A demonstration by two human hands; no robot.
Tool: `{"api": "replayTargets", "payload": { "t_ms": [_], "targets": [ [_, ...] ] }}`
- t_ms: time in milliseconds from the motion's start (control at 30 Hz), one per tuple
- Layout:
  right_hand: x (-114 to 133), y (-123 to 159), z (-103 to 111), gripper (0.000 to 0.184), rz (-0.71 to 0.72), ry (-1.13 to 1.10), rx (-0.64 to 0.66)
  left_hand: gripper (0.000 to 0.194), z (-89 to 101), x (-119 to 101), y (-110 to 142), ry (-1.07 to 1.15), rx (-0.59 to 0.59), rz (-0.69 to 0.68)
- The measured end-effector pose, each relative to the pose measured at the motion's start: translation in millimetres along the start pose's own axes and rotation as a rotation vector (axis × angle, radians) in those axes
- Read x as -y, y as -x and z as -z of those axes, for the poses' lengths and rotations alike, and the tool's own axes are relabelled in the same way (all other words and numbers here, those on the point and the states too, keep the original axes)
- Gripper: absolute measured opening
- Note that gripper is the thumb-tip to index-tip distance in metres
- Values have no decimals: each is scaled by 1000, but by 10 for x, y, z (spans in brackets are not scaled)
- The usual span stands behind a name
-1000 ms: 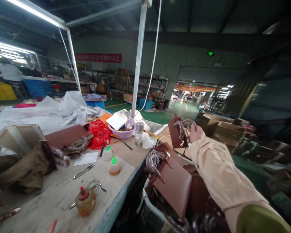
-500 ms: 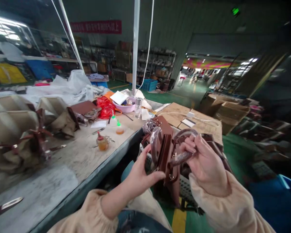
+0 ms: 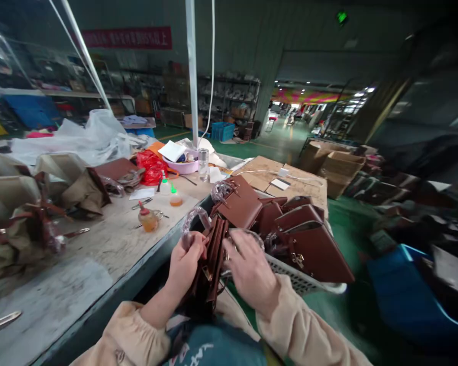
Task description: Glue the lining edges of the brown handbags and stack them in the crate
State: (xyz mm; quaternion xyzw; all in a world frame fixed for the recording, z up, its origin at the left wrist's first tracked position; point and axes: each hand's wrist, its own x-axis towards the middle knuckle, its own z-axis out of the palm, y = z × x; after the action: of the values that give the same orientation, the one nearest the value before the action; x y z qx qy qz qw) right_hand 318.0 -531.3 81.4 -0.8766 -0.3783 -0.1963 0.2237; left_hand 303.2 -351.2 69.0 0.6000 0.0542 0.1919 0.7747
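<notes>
A brown handbag [image 3: 213, 254] stands upright close to my lap, its top edge towards me. My left hand [image 3: 187, 262] is closed on its near left side, thumb and fingers pinching the top edge by the handle. That handle [image 3: 194, 216] is wrapped in clear plastic and arches above my left fingers. My right hand [image 3: 252, 269] is at the bag's right side, its fingers smeared by motion against the panel and the other handle. Whether they grip anything cannot be made out. To the right, several more brown handbags [image 3: 316, 254] fill a pale plastic basket [image 3: 309, 282].
The worktable [image 3: 130, 249] on the left carries a glue bottle with a red tip [image 3: 148, 218], green-tipped bottles [image 3: 175, 197], scissors [image 3: 158, 216] and beige bag pieces [image 3: 84, 190]. A blue bin [image 3: 416, 300] stands on the floor at right. Cardboard boxes [image 3: 339, 170] are behind it.
The handbag has come away from the basket, leftward and nearer my lap. My left hand has closed on its edge. My right hand has let go of the wrapped handle it gripped.
</notes>
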Motion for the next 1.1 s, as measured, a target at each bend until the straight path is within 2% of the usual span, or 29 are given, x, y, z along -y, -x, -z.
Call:
{"api": "replayTargets", "payload": {
  "t_ms": [33, 67, 133, 367, 467, 667, 767, 900, 1100],
  "targets": [
    [99, 10, -1, 37, 103, -53, 98, 21, -13, 14, 13, -1, 4, 12],
    [180, 17, -9, 34, 136, -94, 174, 21, -22, 28, 24, 6, 11, 29],
    [283, 30, -31, 32, 117, -142, 267, 20, -27, 47, 45, 26, 25, 62],
    [227, 41, -39, 8, 54, -199, 345, 23, -49, 62, 90, 159, 58, 132],
    [171, 34, -34, 9, -28, -273, 370, 22, -66, 83, 128, 208, 63, 170],
    [72, 65, -6, 7, -160, -188, 349, 23, -89, 146, 210, 191, 137, 194],
    [-39, 12, 38, 8, -184, -93, 342, 23, -105, 167, 225, 177, 183, 191],
    [-286, -169, 93, 11, -267, -5, 388, 25, -114, 135, 245, 36, 227, 192],
    [-910, -550, 193, 12, -397, -40, 367, 19, 37, -108, 81, 146, 363, 269]
  ]
}}
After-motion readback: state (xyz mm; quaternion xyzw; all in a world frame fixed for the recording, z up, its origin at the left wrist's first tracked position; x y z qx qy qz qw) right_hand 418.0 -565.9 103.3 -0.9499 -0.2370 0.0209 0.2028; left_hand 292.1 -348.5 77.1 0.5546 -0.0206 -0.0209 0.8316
